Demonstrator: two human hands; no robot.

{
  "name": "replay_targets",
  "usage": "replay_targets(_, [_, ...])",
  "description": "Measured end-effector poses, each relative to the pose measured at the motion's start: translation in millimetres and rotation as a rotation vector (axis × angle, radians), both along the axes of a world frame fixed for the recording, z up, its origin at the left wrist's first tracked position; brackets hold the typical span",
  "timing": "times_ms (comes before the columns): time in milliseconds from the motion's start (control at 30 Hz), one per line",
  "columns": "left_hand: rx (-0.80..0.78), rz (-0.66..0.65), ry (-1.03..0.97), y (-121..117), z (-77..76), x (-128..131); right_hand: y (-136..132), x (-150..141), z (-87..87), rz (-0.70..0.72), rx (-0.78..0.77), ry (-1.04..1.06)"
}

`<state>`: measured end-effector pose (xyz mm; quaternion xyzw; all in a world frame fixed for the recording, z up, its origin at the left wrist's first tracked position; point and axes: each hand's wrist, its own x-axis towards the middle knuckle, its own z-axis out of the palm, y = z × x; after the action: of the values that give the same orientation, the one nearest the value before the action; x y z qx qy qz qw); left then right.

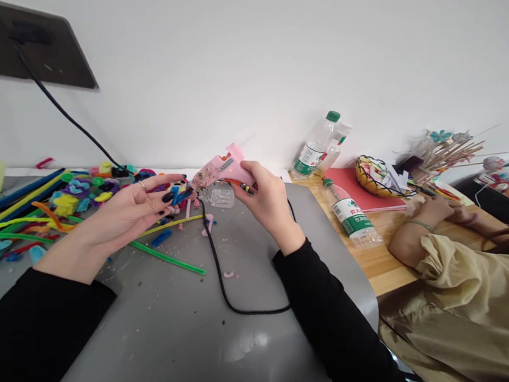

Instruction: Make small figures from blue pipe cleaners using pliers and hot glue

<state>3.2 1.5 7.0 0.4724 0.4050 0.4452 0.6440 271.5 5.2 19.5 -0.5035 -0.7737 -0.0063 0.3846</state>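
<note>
In my right hand (266, 199) is a pink hot glue gun (221, 169), gripped by its handle, with its nozzle end pointing left and down. My left hand (127, 211) pinches a small blue piece of pipe cleaner (179, 194) between thumb and fingers. The blue piece lies close to the nozzle; whether they touch I cannot tell. A black cord (220, 277) loops over the grey mat (174, 341) below the gun. Just under the gun sits a small clear plastic tray (222, 198).
Colourful pipe cleaners (15, 206) pile up at left, and a green one (171, 258) reaches across the mat. Two plastic bottles, one standing (313, 150) and one lying (352, 215), are at right near a yellow basket (380, 177). Another person's arm (418, 233) rests on the wooden table.
</note>
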Motion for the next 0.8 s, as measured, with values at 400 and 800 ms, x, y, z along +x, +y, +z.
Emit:
replay_targets(400, [-0.03, 0.011, 0.0, 1.0, -1.7, -2.0, 2.3, 3.2, -1.4, 0.007, 0.022, 0.028])
replay_targets(800, [-0.043, 0.021, -0.011, 1.0, -2.2, -1.0, 3.0, 6.0, -0.3, -0.01, 0.029, -0.01])
